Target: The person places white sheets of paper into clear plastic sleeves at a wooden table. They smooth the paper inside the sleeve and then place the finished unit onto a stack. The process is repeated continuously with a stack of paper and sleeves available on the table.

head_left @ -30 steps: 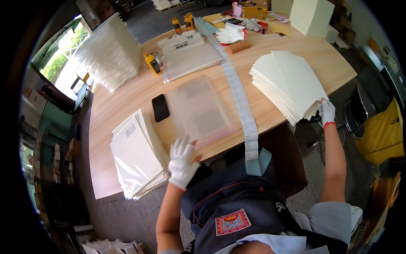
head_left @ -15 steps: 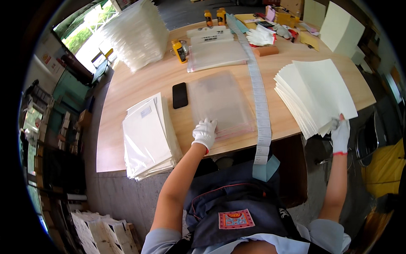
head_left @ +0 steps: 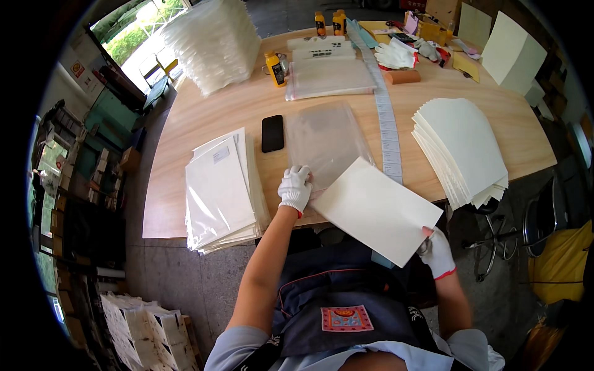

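Observation:
My left hand (head_left: 296,189), in a white knit glove, is closed at the near left corner of a stack of clear plastic bags (head_left: 325,133), apparently pinching the top bag's edge. My right hand (head_left: 437,252), gloved too, grips the right corner of a white cardboard sheet (head_left: 380,210). That sheet is tilted over the table's front edge, its left corner close to my left hand and the bags' opening. To the right lies a fanned stack of white sheets (head_left: 461,148). On the left is a pile of bagged white sheets (head_left: 219,188), the top one bearing a small label.
A black phone (head_left: 272,133) lies left of the bags. A label strip (head_left: 388,127) runs front to back beside them. Farther back are more plastic bags (head_left: 331,79), an orange-yellow bottle (head_left: 275,69), spare gloves (head_left: 396,55) and a tall plastic stack (head_left: 213,46).
My right hand has brought one sheet from the right-hand stack leftward, in front of the bags. My left hand's fingers, earlier flat on the bags, have curled at their near corner.

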Available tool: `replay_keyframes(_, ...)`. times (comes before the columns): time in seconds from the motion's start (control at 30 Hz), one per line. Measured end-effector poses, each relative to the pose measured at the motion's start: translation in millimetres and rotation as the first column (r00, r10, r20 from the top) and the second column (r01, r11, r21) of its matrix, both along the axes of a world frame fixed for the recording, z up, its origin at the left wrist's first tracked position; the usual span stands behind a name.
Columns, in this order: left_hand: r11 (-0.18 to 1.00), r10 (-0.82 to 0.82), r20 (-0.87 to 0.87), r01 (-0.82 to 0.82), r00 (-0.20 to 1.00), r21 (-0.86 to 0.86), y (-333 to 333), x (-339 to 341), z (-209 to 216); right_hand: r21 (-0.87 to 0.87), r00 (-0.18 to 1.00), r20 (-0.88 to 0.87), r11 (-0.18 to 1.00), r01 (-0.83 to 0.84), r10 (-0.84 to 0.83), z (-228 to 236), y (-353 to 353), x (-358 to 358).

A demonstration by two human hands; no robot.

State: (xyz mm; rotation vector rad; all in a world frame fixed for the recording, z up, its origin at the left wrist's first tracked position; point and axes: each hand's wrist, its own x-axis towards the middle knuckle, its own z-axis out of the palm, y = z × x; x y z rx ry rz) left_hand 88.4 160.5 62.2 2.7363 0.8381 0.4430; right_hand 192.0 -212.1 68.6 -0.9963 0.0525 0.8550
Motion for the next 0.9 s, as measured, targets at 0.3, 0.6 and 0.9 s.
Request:
replay_keyframes(0.3, 0.981, -0.063, 0.381, 0.128, 0.923, -0.148, -20.6, -4.4, 13.6, 0.299, 0.979, -0.200, 0.949, 0.098, -0.038, -30.4, 16.1, -32.4)
replay_keyframes(0.6, 0.182, 0.838, 0.391, 0.482, 0.380, -0.857, -93.3, 24.1, -14.5, 0.024, 0.997, 0.055, 0.998, 0.059, -0.060, 18.4, 43.3, -48.0)
replay_keyframes(0.9, 0.262, 0.346, 0.298, 0.214, 0.890, -0.941, -142.0, -33.6, -35.5, -0.147, 0.998, -0.045, 0.988, 0.041, -0.048, -3.9, 44.1, -41.5)
